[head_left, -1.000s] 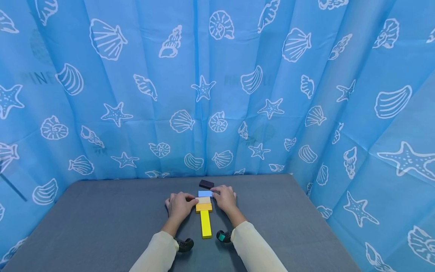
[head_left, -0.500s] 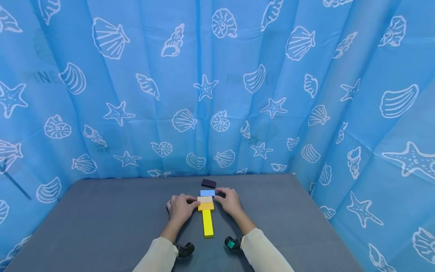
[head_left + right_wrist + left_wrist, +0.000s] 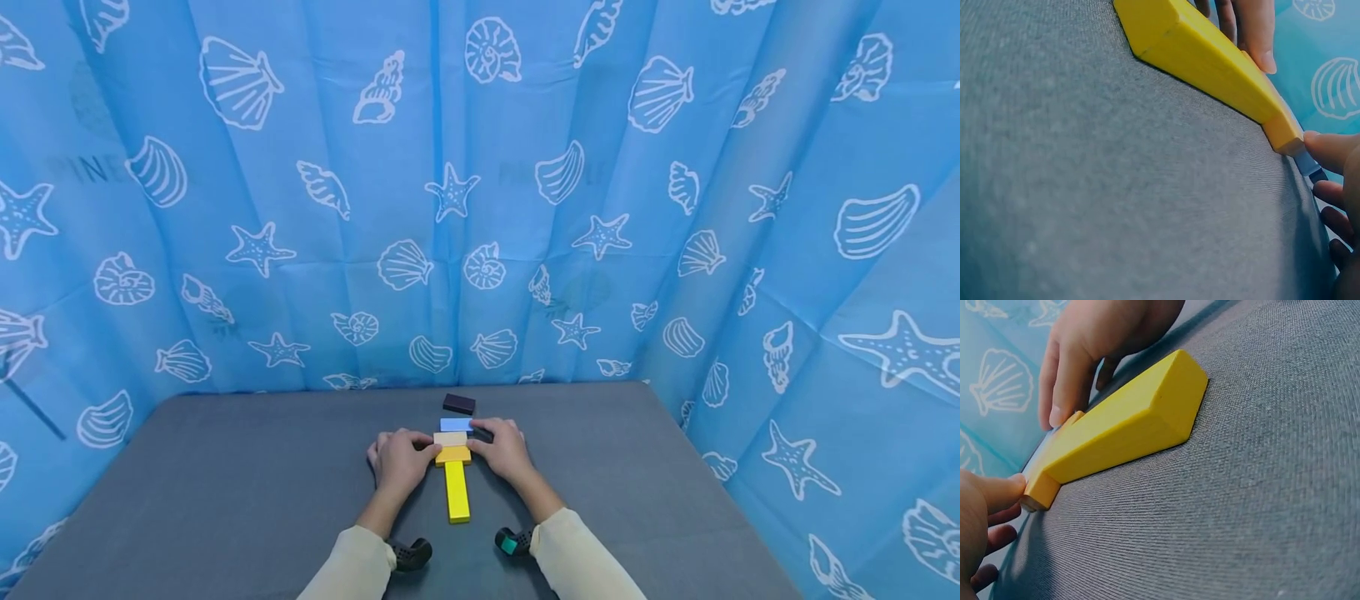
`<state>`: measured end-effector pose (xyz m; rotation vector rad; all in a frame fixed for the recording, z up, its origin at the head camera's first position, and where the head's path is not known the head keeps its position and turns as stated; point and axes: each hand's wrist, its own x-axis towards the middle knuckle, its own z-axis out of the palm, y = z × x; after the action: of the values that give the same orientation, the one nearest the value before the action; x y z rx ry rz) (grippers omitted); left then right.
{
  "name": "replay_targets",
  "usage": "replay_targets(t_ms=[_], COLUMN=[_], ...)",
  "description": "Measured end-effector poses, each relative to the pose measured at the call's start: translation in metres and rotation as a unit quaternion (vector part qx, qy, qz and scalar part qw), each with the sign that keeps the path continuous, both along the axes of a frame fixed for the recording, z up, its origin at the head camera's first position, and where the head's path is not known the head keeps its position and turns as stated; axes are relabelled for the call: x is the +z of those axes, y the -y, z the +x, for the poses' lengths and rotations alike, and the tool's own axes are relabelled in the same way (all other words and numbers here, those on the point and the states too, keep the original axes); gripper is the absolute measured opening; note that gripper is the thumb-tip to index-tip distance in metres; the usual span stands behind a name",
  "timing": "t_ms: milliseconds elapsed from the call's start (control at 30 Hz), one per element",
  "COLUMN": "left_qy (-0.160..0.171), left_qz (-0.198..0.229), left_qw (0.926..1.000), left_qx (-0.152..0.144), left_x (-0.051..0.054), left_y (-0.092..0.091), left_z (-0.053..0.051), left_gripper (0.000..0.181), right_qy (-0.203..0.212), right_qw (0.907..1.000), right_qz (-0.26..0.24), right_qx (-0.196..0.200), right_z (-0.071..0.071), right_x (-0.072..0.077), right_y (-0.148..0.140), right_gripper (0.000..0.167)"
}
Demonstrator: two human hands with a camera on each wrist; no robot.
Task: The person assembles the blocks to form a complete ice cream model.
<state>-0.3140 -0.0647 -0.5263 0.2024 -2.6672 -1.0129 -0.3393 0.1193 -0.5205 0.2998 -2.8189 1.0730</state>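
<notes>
Several wooden blocks lie in a line on the grey table. Nearest the person, a long yellow block (image 3: 457, 493) points forward. Across its far end lies an orange block (image 3: 453, 455), then a beige block (image 3: 450, 438) and a light blue block (image 3: 454, 425). My left hand (image 3: 401, 462) touches the left ends of the beige and orange blocks with thumb and index finger. On the other side, my right hand (image 3: 506, 452) has its thumb at their right ends and its index finger by the blue block's right end. The right wrist view shows that thumb against the orange block's corner (image 3: 1286, 134).
A black block (image 3: 459, 404) lies slightly turned beyond the blue one. Grey cloth (image 3: 262, 483) covers the table on both sides. A blue curtain (image 3: 450, 275) with white shells hangs behind and to the right. Each wrist wears a dark device (image 3: 411, 554).
My right hand has left the blue block's right end, drawn back slightly, and now its thumb touches beside the beige and orange blocks. My left hand stays in place.
</notes>
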Motion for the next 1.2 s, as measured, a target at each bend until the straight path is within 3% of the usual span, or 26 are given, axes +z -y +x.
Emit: replay_targets(t_ms=[367,633,1200], left_qy=[-0.002,0.000,0.004], left_qz=[0.005,0.009,0.006], left_qw=[1.0000,0.9997,0.9993], left_qx=[-0.002,0.021,0.036], left_x=[-0.0003,0.0026,0.0006], left_y=[-0.0007,-0.0045,-0.0072], left_z=[0.0012,0.0001,-0.0021], left_gripper=[0.024,0.023,0.022], right_qy=[0.003,-0.003,-0.012], right_qw=[0.9999,0.9994,0.9998], right_qz=[-0.004,-0.009,0.007], right_qx=[-0.014,-0.033,-0.017], right_z=[0.0002,0.0010,-0.0042], right_x=[-0.0007,0.0007,0.0003], right_y=[0.0021,0.0068,0.0094], right_gripper=[0.039,0.036,0.025])
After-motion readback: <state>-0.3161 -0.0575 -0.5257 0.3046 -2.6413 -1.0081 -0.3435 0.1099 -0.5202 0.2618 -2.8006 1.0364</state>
